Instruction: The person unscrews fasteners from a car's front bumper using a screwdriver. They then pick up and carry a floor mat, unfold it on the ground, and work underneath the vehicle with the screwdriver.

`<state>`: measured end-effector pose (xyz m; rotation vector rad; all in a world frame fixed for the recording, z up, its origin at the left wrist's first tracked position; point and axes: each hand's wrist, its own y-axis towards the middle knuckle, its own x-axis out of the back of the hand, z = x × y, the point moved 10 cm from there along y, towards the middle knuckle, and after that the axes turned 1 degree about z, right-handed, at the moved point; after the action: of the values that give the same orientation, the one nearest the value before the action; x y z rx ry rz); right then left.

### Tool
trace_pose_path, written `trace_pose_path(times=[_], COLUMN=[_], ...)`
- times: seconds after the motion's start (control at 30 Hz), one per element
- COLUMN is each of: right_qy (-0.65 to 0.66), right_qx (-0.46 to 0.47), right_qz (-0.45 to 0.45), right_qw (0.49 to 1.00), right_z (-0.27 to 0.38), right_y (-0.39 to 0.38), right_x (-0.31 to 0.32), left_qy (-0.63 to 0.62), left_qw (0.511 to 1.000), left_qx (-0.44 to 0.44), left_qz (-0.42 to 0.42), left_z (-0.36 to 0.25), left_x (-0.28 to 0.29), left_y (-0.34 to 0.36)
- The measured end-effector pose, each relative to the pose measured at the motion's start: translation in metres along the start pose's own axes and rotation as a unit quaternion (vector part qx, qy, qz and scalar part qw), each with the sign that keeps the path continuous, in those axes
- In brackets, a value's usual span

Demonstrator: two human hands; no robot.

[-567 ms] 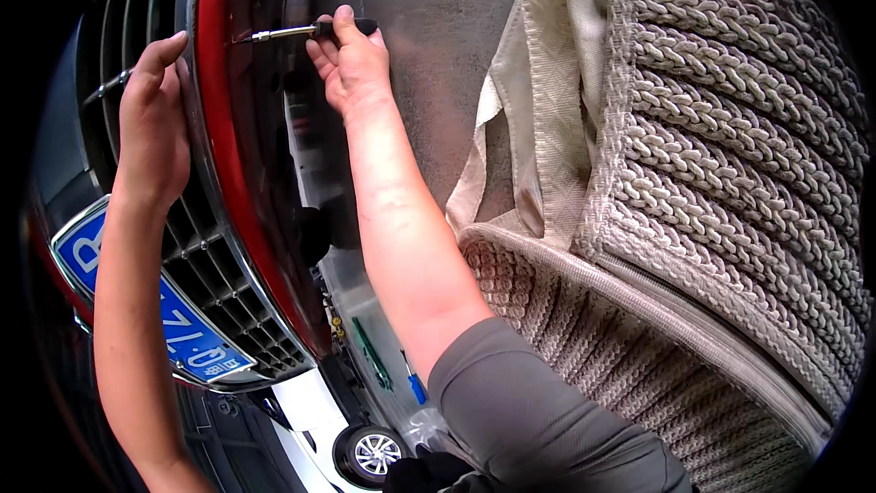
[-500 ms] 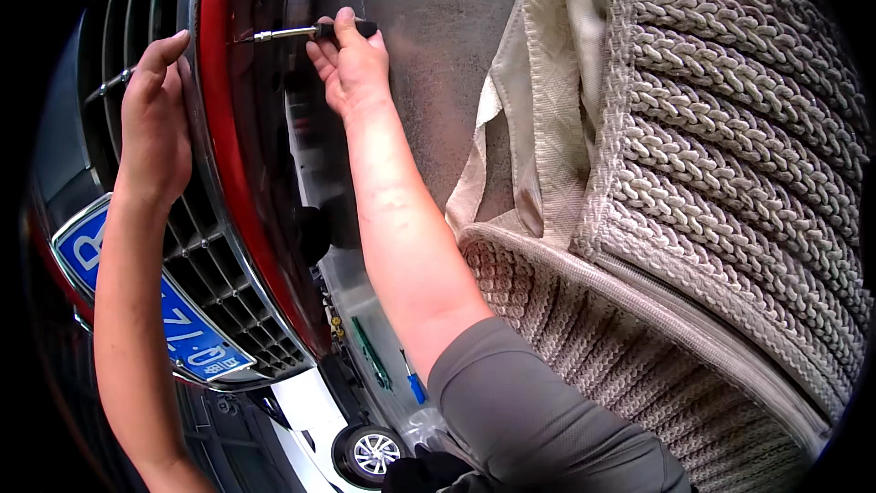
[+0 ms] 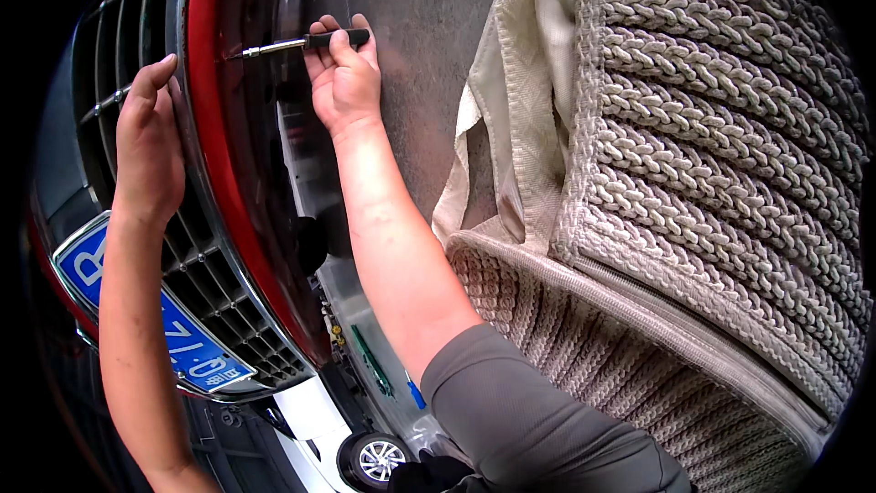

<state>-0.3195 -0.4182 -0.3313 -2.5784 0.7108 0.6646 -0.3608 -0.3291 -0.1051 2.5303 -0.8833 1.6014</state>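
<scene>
A screwdriver (image 3: 336, 38) with a black handle and a metal shaft lies almost level across the upper middle. My right hand (image 3: 347, 91) is closed round its handle, thumb on top and fingertips showing beyond it. The screwdriver's tip points left and meets the dark inner strip beside the car's red painted edge (image 3: 212, 119); what sits right at the tip is too small to make out. Over on the left, my left hand (image 3: 149, 155) curls at the chrome-rimmed grille (image 3: 198, 260), its upper finger bent against the rim. Its other fingers are mostly hidden.
A blue licence plate (image 3: 205, 347) is on the grille, partly behind my left forearm. A green tool (image 3: 370, 361) and a blue-handled tool (image 3: 415, 393) lie below my right arm. A beige knitted bag (image 3: 721, 155) fills the right side. A white car (image 3: 306, 411) stands at the bottom.
The screwdriver has tilted slightly, its handle end now higher than its tip. My right hand's fingers have opened out and shifted along the handle. The whole view has moved a little.
</scene>
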Motion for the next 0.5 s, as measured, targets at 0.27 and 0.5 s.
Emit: trace_pose_path(times=[0.27,0.5], right_qy=[-0.047,-0.135], right_qx=[-0.022,-0.034], right_qz=[-0.025,-0.097], right_qw=[0.998,0.986], right_z=[-0.001,-0.002], right_y=[0.005,0.001], right_x=[0.001,0.005], left_qy=[0.062,0.051], left_qw=[0.998,0.999], left_qx=[0.023,0.009], left_qz=[-0.018,-0.003], left_z=[-0.001,0.000], left_x=[0.002,0.005], left_y=[-0.002,0.000])
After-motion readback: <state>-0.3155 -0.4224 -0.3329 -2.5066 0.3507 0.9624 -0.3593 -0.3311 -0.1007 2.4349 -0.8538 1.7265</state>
